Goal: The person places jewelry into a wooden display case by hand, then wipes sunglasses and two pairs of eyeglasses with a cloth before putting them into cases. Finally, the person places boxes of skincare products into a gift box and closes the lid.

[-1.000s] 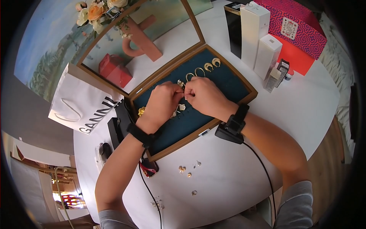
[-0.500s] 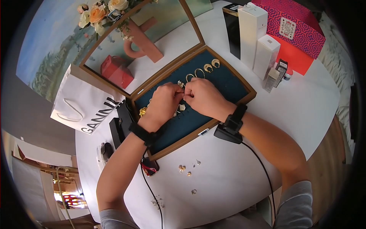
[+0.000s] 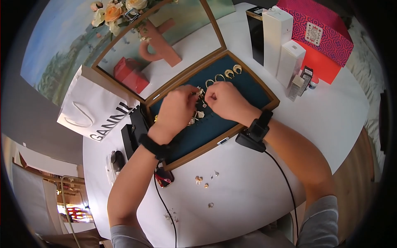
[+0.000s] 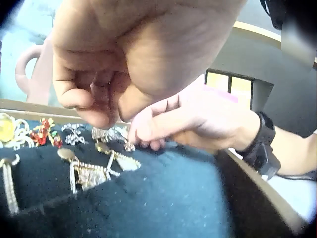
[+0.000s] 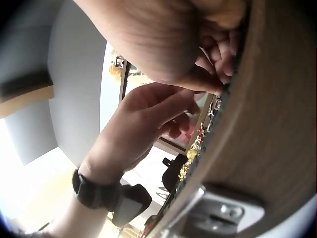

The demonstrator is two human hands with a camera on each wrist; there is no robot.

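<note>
A shallow wooden display case with a dark teal pad (image 3: 231,105) lies open beneath both hands. My right hand (image 3: 228,99) is low over the pad with curled fingers, pinching a small earring (image 4: 130,146) at its tips. In the head view a little pink stone (image 3: 204,106) shows just under those fingertips. Close on its left, my left hand (image 3: 177,110) hangs over the row with fingers loosely curled and nothing visible in them. Near it, dangling earrings with pale stones (image 4: 91,176) sit on the pad, and a red and gold piece (image 4: 45,133) stands further along.
Gold hoops (image 3: 233,70) line the pad's far right. The glass lid (image 3: 165,45) stands raised at the back. Several loose earrings (image 3: 199,180) lie on the white table (image 3: 248,186) in front. A paper bag (image 3: 89,103) stands left, white boxes (image 3: 278,41) back right.
The hands, touching at the fingertips before, have come slightly apart, the left fingers lifting away. A small pink stone now shows between them. The head view has shifted slightly.
</note>
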